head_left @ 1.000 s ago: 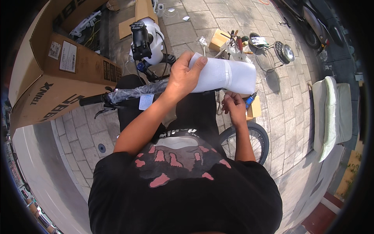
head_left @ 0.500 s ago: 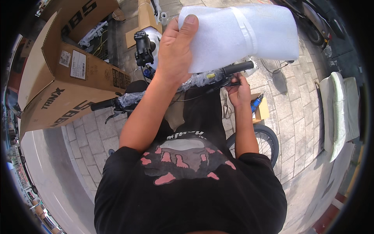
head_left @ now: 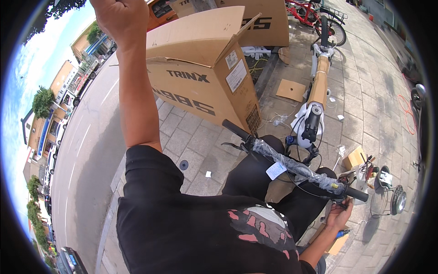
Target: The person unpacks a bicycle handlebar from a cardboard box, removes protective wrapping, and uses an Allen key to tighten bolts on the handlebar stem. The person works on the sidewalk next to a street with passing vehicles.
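Note:
My left hand (head_left: 121, 23) is raised far up on the left, over the street side. Its fingers are mostly cut off by the top edge, so what they hold, if anything, is hidden. Down at the right, my right hand (head_left: 339, 214) closes on the brake lever below the black right grip (head_left: 357, 195). The bicycle handlebar (head_left: 296, 169) lies across my lap, wrapped in clear plastic, with a white tag (head_left: 276, 171) hanging on it. Beyond it stretches the bicycle frame (head_left: 319, 86), padded with cardboard and white foam.
An open cardboard box (head_left: 196, 86) stands at the left, with another box (head_left: 269, 25) behind it. A red bicycle (head_left: 305, 13) is at the back. Near my right hand are a small carton (head_left: 354, 158), tools and a small wheel (head_left: 398, 201). Vehicles line the street.
My left hand has swung up and left, and the white foam sheet it held is out of view. The view has turned left. My right hand stays at the handlebar's right end.

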A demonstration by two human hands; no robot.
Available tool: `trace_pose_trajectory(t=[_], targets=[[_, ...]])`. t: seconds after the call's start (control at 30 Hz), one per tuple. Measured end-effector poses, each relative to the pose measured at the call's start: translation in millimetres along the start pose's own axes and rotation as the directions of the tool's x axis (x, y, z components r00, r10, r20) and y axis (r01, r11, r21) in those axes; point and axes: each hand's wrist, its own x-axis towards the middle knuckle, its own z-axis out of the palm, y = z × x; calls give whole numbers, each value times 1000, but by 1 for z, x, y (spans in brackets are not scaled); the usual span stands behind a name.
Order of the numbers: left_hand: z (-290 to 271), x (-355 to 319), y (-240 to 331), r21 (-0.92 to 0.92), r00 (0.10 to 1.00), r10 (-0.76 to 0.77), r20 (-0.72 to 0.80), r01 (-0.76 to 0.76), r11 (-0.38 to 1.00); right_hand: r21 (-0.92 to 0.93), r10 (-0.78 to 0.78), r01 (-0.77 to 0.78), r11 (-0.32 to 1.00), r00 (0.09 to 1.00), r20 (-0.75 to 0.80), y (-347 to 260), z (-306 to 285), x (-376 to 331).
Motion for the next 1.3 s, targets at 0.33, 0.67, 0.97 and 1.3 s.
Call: trace_pose_trajectory(t=[0.33, 0.67, 0.97, 1.3], targets=[[57, -73, -152, 294, 238, -256, 937, -140, 945, -14, -4, 3, 1000, 998, -57, -1, 14, -1], [-13, -155, 37, -350, 786, -121, 606, 400, 847, -26, -42, 47, 999, 987, 157, -6, 12, -24], [-69, -354, 173, -404, 332, 267, 905, 471, 784, -248, -65, 35, 968, 991, -115, -7, 23, -54], [-67, -379, 136, -139, 129, 105, 986, 293, 946, -616, -208, 657, 435, 739, 641, 36, 121, -134]])
